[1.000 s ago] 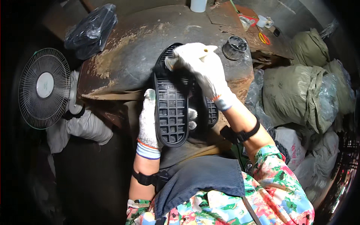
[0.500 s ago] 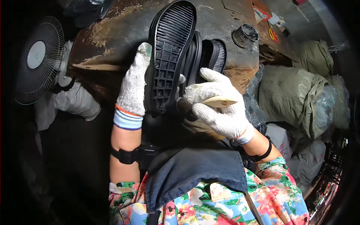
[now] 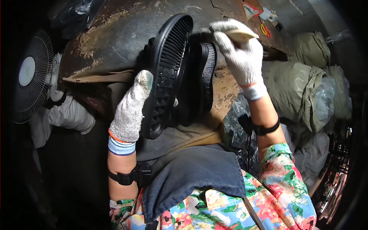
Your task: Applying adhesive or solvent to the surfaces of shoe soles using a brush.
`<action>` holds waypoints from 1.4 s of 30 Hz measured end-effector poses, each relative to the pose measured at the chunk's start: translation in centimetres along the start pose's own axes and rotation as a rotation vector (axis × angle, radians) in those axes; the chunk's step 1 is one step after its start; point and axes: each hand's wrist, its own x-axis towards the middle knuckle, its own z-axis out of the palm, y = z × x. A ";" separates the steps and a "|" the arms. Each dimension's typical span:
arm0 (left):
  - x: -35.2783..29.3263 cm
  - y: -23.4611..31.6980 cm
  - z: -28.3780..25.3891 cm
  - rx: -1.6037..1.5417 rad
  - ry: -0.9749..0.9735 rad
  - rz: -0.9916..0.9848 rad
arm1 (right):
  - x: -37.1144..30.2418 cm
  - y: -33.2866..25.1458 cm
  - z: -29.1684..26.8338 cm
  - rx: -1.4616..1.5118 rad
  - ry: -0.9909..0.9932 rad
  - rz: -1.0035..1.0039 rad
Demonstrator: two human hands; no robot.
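Grey scuffed table [image 3: 119, 38], fan [image 3: 32, 74] leftward; left fingers [image 3: 144, 81] clasp a sole [image 3: 168, 61], right fingers [image 3: 225, 42] a pale-handled tool [image 3: 243, 35].

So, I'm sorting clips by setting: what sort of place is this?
Probably a footwear workshop: the gloved left hand holds a ridged black sole before a worn workbench, with stuffed sacks nearby.

From the wearer's head we look down, wide and close, over the blue cloth [image 3: 195, 168] at six o'clock toward the surface [image 3: 207, 10] at twelve.
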 end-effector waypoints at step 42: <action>1.0 -3.2 -6.4 -0.629 -0.249 0.220 | -5.3 -7.4 7.8 -0.021 -0.465 -0.528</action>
